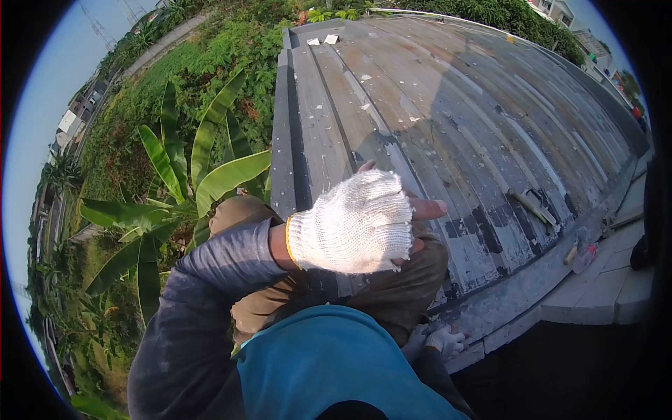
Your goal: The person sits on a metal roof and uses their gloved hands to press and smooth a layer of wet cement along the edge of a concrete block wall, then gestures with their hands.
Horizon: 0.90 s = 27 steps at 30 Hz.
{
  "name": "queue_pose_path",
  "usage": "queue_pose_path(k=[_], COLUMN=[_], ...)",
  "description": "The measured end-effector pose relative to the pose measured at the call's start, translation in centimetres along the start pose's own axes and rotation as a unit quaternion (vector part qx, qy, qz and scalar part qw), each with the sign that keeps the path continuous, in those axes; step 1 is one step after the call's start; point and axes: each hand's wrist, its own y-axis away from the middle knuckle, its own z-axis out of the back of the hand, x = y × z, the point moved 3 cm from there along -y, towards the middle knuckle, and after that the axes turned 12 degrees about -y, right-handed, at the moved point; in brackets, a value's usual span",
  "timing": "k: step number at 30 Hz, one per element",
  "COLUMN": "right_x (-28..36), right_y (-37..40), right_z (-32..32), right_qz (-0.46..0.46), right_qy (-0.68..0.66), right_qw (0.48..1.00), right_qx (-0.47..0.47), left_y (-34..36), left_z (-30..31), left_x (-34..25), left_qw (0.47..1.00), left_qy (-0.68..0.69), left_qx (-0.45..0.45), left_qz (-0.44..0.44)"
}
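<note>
My left hand (357, 220), in a white knitted glove with a yellow cuff, is raised in front of my bent knees. Its index finger points right, the other fingers are partly curled, and I see nothing held in it. Low on the right, my right hand (446, 341), gloved too, rests at the pale ledge (504, 332) beside my leg. Its fingers look slightly apart, but what lies under them is hidden. Around my knees spreads the ribbed metal roof (413, 91), with peeling grey and white patches.
A long-handled tool (533, 207) lies on the roof to the right. Beyond it, a clear plastic container (584, 259) sits on the ledge. White scraps (331, 39) lie at the far end. A raised metal edge (282, 133) borders the left side, with a banana plant (185, 175) outside it.
</note>
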Motion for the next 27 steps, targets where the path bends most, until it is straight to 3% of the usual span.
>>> queue_pose_path(k=[5,7,11,13,17,23,25,27], right_x=[-0.1,0.1,-0.3,-0.2,-0.1,-0.4,0.2,1.3], right_y=[0.1,0.1,-0.2,-0.1,-0.2,-0.2,0.1,0.3], right_z=[0.1,0.6,-0.3,-0.3,-0.1,-0.4,0.8,2.9], right_qz=[0.008,0.0,0.007,0.008,-0.003,-0.03,-0.014,-0.043], right_qy=[-0.004,0.017,0.006,0.009,0.003,-0.014,-0.018,0.014], right_qw=[1.0,0.999,1.0,1.0,1.0,0.999,0.999,0.992], right_qx=[-0.008,0.04,0.011,-0.003,0.006,0.015,0.049,0.116], left_y=[-0.1,-0.2,-0.2,-0.2,-0.2,0.1,0.1,-0.3], left_z=[0.3,0.5,0.6,0.5,0.4,0.3,0.4,0.6], left_x=[-0.1,-0.1,0.2,0.3,0.3,0.7,0.7,0.7], left_qw=[1.0,1.0,0.999,0.999,0.999,0.997,0.997,0.996], left_qy=[-0.008,0.008,0.026,0.026,0.01,0.046,0.019,0.072], left_qx=[-0.002,0.024,0.046,-0.006,0.012,-0.031,0.076,0.05], left_qz=[0.0,0.007,-0.002,-0.03,-0.031,-0.049,0.016,0.007])
